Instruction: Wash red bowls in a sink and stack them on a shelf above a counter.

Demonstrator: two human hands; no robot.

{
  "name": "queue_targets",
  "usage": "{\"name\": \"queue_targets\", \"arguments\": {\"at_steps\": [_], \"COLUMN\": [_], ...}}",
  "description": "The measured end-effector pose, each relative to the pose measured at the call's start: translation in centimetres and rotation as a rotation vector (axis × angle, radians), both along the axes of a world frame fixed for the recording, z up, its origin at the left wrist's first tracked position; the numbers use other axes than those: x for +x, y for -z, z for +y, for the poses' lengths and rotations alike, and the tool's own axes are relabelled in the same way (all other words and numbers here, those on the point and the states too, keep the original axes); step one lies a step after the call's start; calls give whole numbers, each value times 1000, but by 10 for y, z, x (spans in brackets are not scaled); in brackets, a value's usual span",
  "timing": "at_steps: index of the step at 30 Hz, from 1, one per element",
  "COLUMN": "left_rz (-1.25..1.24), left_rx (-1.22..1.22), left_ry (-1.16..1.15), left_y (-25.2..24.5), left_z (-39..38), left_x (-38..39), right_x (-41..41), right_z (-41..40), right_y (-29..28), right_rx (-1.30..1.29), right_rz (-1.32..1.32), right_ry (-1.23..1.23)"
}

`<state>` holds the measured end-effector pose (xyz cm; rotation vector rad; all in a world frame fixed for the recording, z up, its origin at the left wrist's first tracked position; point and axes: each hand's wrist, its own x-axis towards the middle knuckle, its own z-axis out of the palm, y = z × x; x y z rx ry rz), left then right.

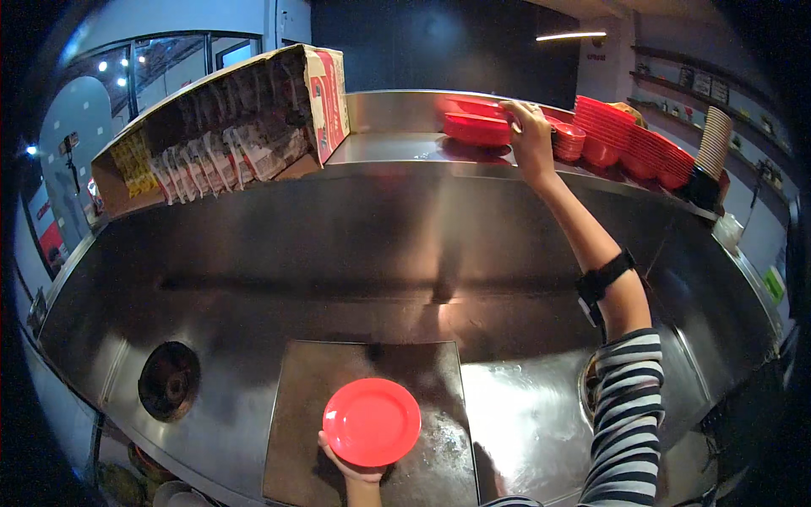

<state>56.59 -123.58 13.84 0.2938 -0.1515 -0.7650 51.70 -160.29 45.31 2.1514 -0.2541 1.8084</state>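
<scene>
My left hand grips the near rim of a round red plate, held above the dark flat panel in the steel counter. Up on the steel shelf, my right hand reaches to the right end of a red plate that lies tilted or raised over a stack of red plates; its fingertips are on the rim. Just right of that hand stand small red bowls. Farther right are tall leaning stacks of red bowls.
An open cardboard box of packets stands on the shelf at the left. Stacked paper cups stand at the shelf's right end. A round burner opening is at the counter's left; another lies partly behind my right sleeve.
</scene>
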Motion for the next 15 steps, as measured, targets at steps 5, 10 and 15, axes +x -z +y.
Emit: {"name": "queue_targets", "arguments": {"at_steps": [5,10,15], "left_rz": [-2,10,19], "left_rx": [64,58,53], "left_ry": [-44,-60,-59], "left_y": [5,8,12], "left_z": [7,9,8], "left_x": [7,15,14], "right_x": [16,32,30], "right_z": [-41,-67,-71], "right_y": [13,27,37], "right_rx": [105,108,290], "right_rz": [46,137,426], "right_ry": [118,346,466]}}
